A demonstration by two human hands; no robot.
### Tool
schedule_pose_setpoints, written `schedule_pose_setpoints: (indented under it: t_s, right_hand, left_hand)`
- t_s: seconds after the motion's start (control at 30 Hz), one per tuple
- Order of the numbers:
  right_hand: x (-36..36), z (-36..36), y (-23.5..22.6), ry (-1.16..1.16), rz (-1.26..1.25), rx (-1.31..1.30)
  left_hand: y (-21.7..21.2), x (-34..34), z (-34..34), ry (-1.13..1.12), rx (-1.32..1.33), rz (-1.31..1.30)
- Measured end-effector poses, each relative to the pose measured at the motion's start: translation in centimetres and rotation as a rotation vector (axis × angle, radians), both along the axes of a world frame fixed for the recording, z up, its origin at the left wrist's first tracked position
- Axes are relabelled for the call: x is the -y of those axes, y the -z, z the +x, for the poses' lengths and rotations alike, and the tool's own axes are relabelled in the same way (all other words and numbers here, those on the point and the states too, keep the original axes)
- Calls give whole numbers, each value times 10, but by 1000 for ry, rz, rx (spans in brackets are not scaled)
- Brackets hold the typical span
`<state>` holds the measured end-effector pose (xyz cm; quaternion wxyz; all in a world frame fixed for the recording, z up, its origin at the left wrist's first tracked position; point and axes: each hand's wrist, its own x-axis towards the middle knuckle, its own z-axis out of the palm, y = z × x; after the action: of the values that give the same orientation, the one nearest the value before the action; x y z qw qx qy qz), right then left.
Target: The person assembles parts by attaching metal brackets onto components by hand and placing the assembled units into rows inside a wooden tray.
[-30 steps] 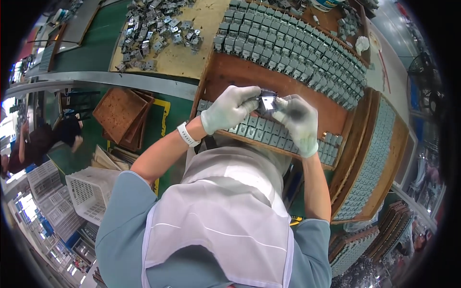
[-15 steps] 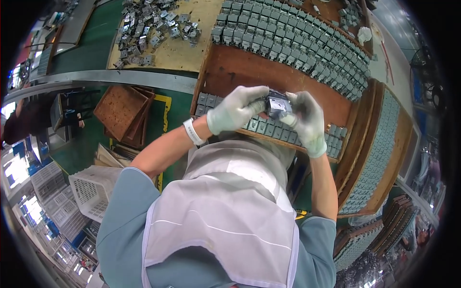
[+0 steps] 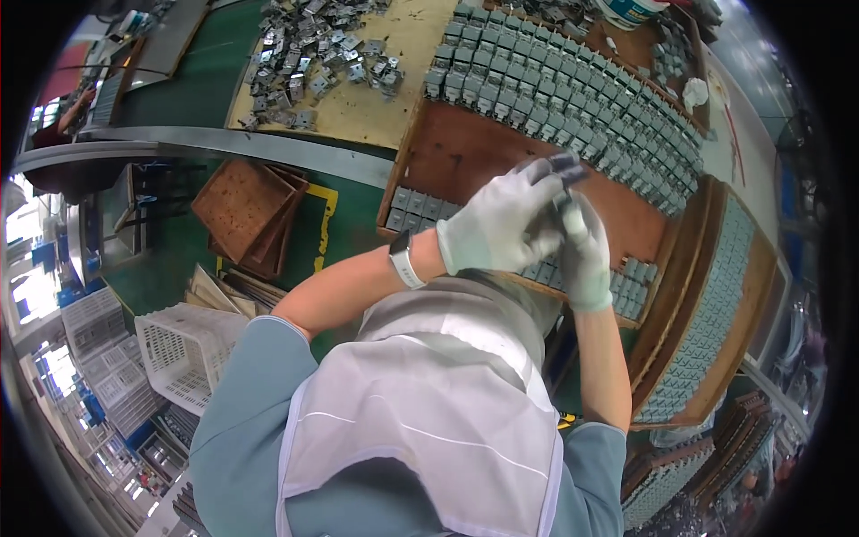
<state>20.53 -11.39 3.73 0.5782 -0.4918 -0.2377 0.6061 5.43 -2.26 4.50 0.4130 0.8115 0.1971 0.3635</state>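
Both my hands wear white gloves and are raised over the near half of a shallow brown wooden tray (image 3: 447, 143). My left hand (image 3: 506, 219) has its fingers closed on a small dark metal-and-plastic part (image 3: 565, 166), smeared by motion, at its fingertips. Close beside it, my right hand (image 3: 586, 255) is curled with its fingertips near a second dark piece or end of the same part; I cannot tell which. Rows of small grey block-shaped parts (image 3: 541, 271) line the tray's near edge, partly hidden by my hands. Many more grey-and-metal blocks (image 3: 555, 89) fill its far side.
Loose metal brackets (image 3: 322, 63) are heaped on a yellowish board at the far left. More filled wooden trays (image 3: 707, 295) stand at right. Empty-looking brown trays (image 3: 242, 210) are stacked at left, above a white plastic crate (image 3: 183, 349). A white tub (image 3: 626, 11) sits at the far edge.
The dark part, previously held between both hands with a shiny face up, is now turned and farther right. My left hand has moved right, close to the right one. The view has shifted slightly.
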Motion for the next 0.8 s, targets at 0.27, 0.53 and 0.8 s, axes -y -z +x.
schedule_pose_setpoints:
  t_s: [0.27, 0.53, 0.8]
  right_hand:
    - [-11, -17, -4, 105, 67, -11]
    - [2, 31, -26, -24, -89, 161]
    - [31, 83, -23, 365, -150, 1024]
  left_hand:
    - [6, -6, 9, -167, -133, 167]
    - [9, -23, 16, 102, -50, -29]
    - [21, -2, 34, 123, -107, 86]
